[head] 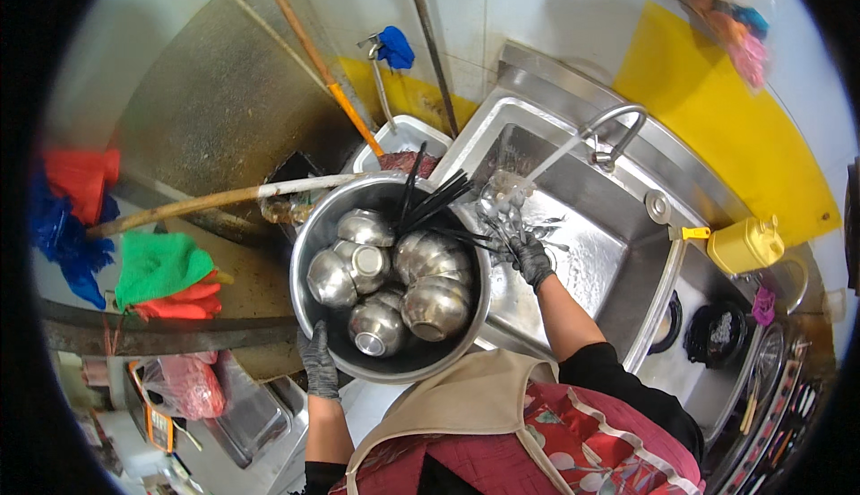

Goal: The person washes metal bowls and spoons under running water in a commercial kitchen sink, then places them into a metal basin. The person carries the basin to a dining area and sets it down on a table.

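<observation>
My left hand (318, 362), in a dark grey glove, grips the near-left rim of a large round metal basin (299, 253). Several small steel bowls (437, 303) lie in the basin, some stacked, many bottom up. Black chopsticks (437, 199) lean over its far-right rim. My right hand (531, 260), also gloved, is over the steel sink (591, 280) and holds a bunch of metal spoons (505, 216). Water from the curved faucet (621, 115) runs onto the spoon heads. A few loose spoons (554, 226) rest on the sink floor.
A yellow jug (746, 245) stands on the sink's right ledge. Further right, a second sink basin holds black items (715, 334). Left of the metal basin are a wooden pole (181, 213) and a green cloth (161, 263). Behind it stands a white tub (416, 133) with an orange-handled mop (353, 115).
</observation>
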`<state>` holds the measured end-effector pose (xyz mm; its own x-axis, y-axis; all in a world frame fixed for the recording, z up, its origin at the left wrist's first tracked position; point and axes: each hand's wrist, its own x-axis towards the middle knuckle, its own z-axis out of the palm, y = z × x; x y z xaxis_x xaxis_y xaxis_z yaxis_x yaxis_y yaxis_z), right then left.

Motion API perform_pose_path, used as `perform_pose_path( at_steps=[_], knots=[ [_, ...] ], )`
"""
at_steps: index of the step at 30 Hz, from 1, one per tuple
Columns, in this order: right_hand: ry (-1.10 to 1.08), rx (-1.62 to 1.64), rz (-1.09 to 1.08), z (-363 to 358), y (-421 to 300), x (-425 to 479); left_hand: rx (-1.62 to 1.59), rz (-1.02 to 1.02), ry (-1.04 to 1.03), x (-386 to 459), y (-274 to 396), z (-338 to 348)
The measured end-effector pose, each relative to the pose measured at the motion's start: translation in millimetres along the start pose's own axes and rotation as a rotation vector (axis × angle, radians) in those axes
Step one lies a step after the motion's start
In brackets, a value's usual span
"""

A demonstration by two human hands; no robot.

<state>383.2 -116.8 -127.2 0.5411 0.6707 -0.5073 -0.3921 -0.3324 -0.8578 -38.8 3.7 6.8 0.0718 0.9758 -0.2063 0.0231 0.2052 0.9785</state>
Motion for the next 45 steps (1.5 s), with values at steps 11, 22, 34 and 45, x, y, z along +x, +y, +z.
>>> perform_pose_path(
  at_steps=[11, 22, 34, 45],
  knots=[
    [-0.084, 0.280, 0.055, -15.4, 17.8, 14.6, 0.117, 0.025, -0.036, 9.2, -9.4, -14.1],
    [-0.116, 0.492, 0.108, 7.1, -13.9, -6.2, 0.062, -0.031, -0.006, 1.8, 5.6, 2.7],
    [-0.038, 0.084, -0.028, -14.5, 8.3, 12.0, 0.081, 0.006, -0.037, 3.5, 3.6, 1.1],
    [-0.149, 0.378, -0.045, 5.6, 0.7, 23.6, 0.007, -0.012, -0.032, -0.9, 11.4, 10.1]
  ],
)
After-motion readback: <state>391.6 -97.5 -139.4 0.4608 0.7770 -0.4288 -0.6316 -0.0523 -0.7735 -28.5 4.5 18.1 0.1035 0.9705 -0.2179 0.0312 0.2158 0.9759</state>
